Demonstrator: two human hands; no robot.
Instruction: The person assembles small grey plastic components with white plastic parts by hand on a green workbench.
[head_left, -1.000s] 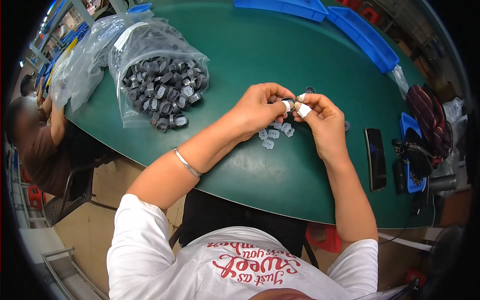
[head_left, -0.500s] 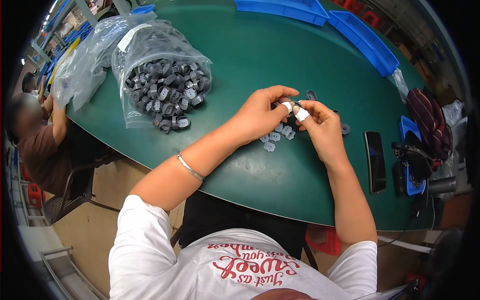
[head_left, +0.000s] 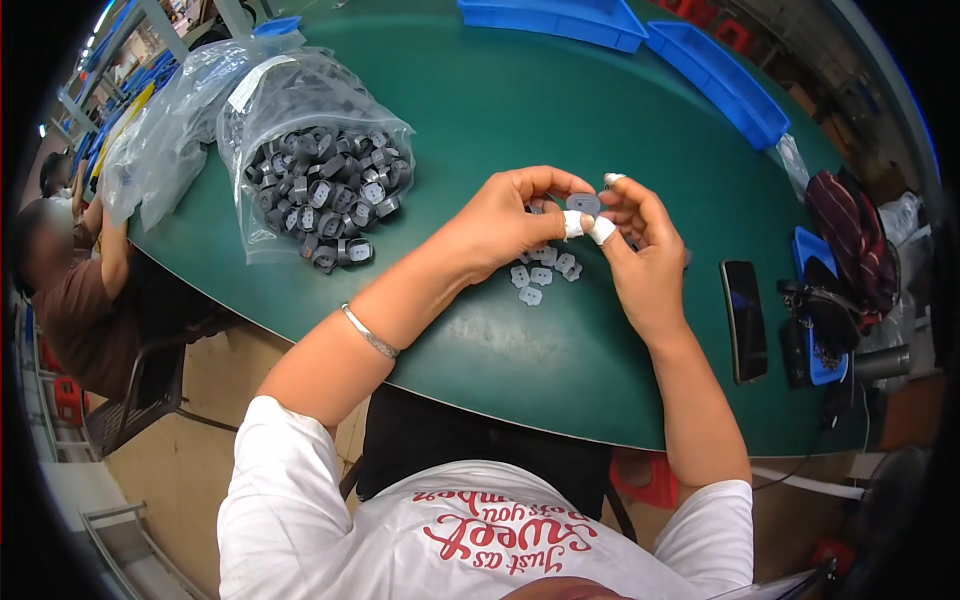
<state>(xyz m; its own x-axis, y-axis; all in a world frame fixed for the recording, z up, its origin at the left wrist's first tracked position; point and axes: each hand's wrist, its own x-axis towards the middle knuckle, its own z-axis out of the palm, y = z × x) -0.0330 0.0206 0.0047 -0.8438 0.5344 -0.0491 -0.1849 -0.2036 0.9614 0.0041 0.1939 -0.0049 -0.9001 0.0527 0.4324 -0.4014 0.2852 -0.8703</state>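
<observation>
My left hand (head_left: 520, 215) pinches a dark grey plastic housing (head_left: 582, 203) between its taped thumb and fingers, with the flat face showing. Close on the right, my right hand (head_left: 642, 228) has its taped thumb against or just beside the left thumb. Its taped index finger is raised off the part and the other fingers are loosely curled apart. Below the hands, several small light grey flat inserts (head_left: 530, 296) lie loose on the green table (head_left: 480, 360). Other small parts behind the fingers are partly hidden.
A clear plastic bag (head_left: 300, 90) spills many dark grey housings (head_left: 325, 190) at the left. Blue trays (head_left: 720, 85) line the far edge. A phone (head_left: 744, 320) lies at the right, near a blue tray (head_left: 826, 360) with a dark cloth. Another person (head_left: 85, 290) sits at the left.
My right index finger has lifted away from the part and the right hand has opened. The grey housing now shows its face in my left hand.
</observation>
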